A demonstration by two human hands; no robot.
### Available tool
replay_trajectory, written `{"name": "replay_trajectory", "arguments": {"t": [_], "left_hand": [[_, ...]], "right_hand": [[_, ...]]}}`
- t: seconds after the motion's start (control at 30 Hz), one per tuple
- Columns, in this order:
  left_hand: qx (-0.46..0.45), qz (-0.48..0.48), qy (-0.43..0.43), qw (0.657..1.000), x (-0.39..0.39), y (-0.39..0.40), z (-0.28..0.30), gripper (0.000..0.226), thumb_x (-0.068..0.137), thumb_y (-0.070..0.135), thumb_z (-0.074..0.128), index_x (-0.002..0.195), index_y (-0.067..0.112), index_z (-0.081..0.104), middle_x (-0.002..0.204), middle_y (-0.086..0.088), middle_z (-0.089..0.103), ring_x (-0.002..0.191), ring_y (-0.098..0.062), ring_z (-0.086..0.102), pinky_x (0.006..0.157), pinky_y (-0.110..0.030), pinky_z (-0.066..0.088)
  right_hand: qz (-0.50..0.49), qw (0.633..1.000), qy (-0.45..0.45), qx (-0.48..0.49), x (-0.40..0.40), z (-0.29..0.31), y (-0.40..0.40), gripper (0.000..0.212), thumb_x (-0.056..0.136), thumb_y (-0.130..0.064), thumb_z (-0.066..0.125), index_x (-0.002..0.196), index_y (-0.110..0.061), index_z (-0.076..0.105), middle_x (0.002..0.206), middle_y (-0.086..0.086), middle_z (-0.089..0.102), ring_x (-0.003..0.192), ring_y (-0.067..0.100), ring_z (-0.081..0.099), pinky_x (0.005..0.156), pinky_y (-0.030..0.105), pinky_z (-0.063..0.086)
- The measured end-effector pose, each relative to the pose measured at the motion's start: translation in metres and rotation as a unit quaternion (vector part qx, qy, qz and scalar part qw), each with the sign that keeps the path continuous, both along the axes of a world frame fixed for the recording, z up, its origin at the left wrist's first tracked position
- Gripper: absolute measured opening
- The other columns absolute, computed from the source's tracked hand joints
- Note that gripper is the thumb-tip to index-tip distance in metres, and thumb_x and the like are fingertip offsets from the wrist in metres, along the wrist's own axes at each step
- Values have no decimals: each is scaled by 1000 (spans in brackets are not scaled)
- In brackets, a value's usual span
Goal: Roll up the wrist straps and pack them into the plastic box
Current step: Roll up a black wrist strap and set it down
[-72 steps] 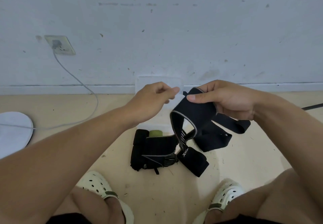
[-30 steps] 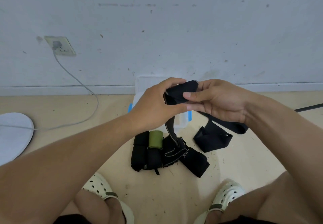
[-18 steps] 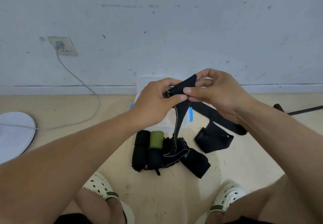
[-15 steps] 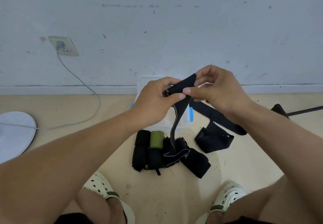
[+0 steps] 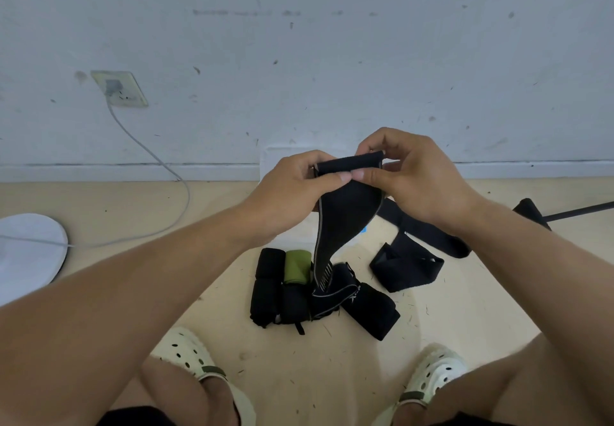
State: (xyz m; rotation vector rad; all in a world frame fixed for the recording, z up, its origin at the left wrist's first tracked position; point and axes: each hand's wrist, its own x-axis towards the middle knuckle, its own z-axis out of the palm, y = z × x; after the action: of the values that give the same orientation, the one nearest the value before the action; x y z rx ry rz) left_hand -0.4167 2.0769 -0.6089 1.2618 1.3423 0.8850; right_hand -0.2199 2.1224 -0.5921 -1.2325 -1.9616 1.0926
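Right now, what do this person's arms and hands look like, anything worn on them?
Both forearms are bare, with no sleeves in view. The left hand and right hand wear no gloves, and no rings, watch or wristband show. Fingernails are short and unpainted.

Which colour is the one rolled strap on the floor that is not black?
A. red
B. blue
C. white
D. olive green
D: among the rolled straps on the floor, one roll, the green strap, is olive green, the rest black.
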Motion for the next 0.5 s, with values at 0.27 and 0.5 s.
{"name": "replay_trajectory", "arguments": {"t": [0.27,0.5], "left_hand": [[-11,37,-70,997,3,1,1,17,100,21,68,114,14,74,95,1,76,96,-17,75,93,-38,62],[17,53,-45,997,-1,3,-5,20,95,15,75,115,18,74,106,-7,78,106,-25,75,103,-49,57]], "right_hand": [[-2,996,52,-75,3,3,0,23,84,-3,82,97,-19,72,100,4,75,88,42,69,92,55,55],[20,978,75,-192,9,6,5,39,83,-12,82,120,-19,72,108,9,76,103,29,75,100,40,58]]}}
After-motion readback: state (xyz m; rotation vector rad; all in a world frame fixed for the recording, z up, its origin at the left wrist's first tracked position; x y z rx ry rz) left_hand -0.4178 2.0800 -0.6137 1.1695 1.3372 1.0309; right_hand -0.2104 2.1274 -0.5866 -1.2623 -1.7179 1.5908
